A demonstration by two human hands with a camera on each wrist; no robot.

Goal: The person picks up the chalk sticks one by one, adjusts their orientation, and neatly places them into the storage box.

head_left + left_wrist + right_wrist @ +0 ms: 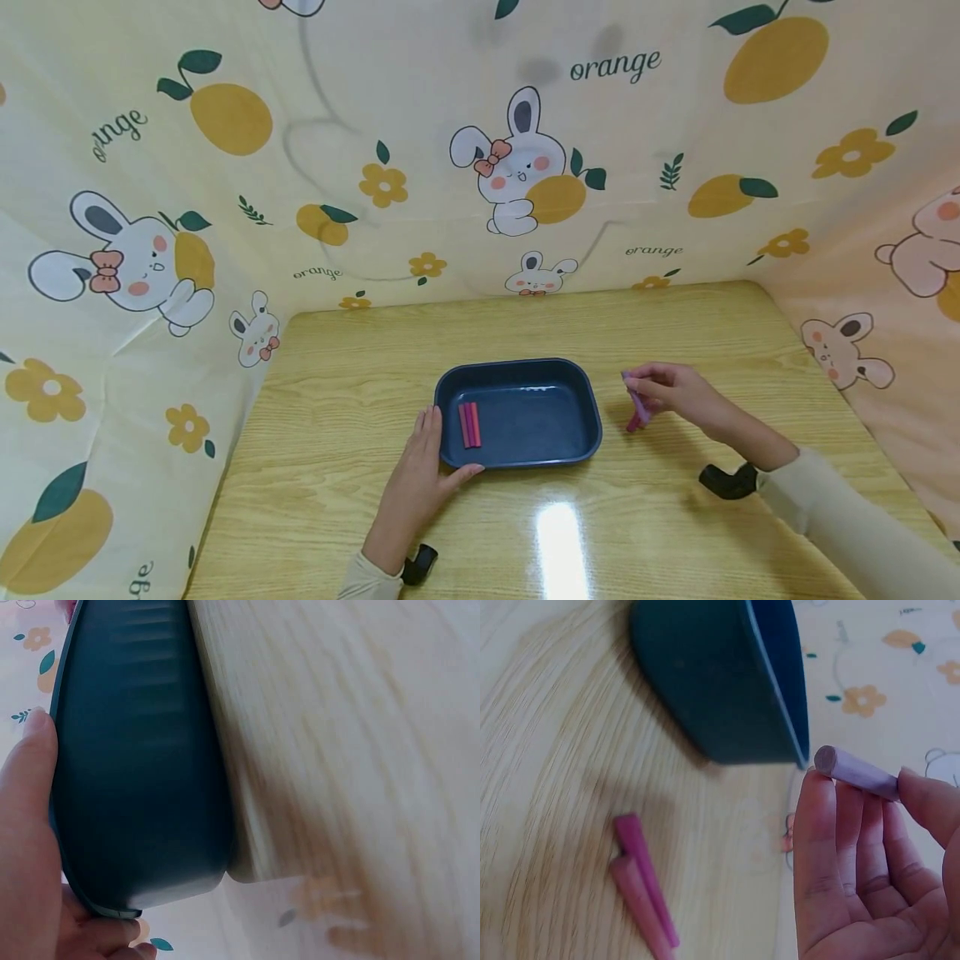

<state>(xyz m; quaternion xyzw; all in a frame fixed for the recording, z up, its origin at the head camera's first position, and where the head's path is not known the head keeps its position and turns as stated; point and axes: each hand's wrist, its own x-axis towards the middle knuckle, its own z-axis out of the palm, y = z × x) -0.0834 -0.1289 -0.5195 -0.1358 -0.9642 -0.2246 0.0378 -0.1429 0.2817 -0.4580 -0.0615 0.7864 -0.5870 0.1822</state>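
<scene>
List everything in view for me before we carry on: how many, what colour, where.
Tray: one, dark blue, on the table
Sticks in the tray: three, pink, purple and coral red, side by side near its left end
Loose sticks: two, pinkish, close together on the table right of the tray
Held stick: one, light purple, pinched in the right hand
Table: one, light wood-grain, under the tray
Printed cloth: cream with rabbits, oranges and flowers, behind and beside the table; number of pieces unclear
Black wrist pieces: two, one at each wrist
Sleeves: two, beige, on the forearms
Hands: two, bare; left touching the tray's left end, right above the loose sticks
</scene>
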